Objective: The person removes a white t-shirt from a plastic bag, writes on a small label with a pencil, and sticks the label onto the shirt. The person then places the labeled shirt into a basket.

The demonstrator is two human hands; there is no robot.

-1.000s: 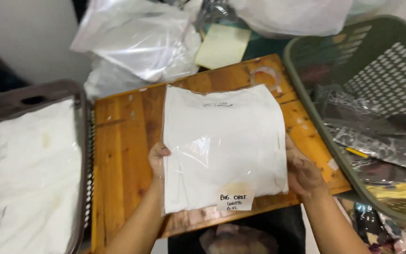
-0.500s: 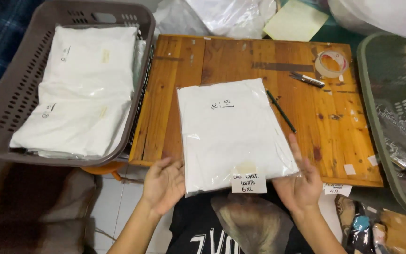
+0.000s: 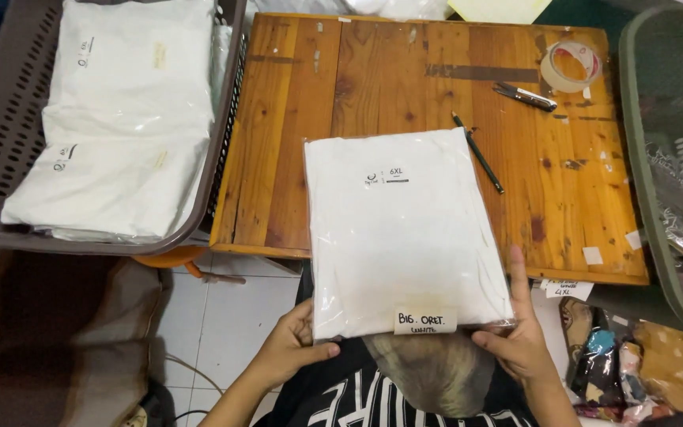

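Note:
A flat clear-plastic package with a folded white garment point(image 3: 401, 229) lies on the wooden table point(image 3: 341, 87), its near end hanging over the table's front edge. A small paper label point(image 3: 425, 320) is stuck at its near edge. My left hand point(image 3: 292, 348) grips the near left corner of the package. My right hand point(image 3: 519, 336) holds the near right corner, index finger stretched up along the side.
A brown plastic basket point(image 3: 5, 126) at left holds several similar white packages point(image 3: 124, 119). On the table lie a black pen point(image 3: 480, 154), a small cutter point(image 3: 525, 96) and a tape roll point(image 3: 569, 66). A green basket point(image 3: 658, 190) stands at right.
The package has slid nearer to me over the table's front edge. My hands went from its sides to gripping its near corners. The view shifted down and left.

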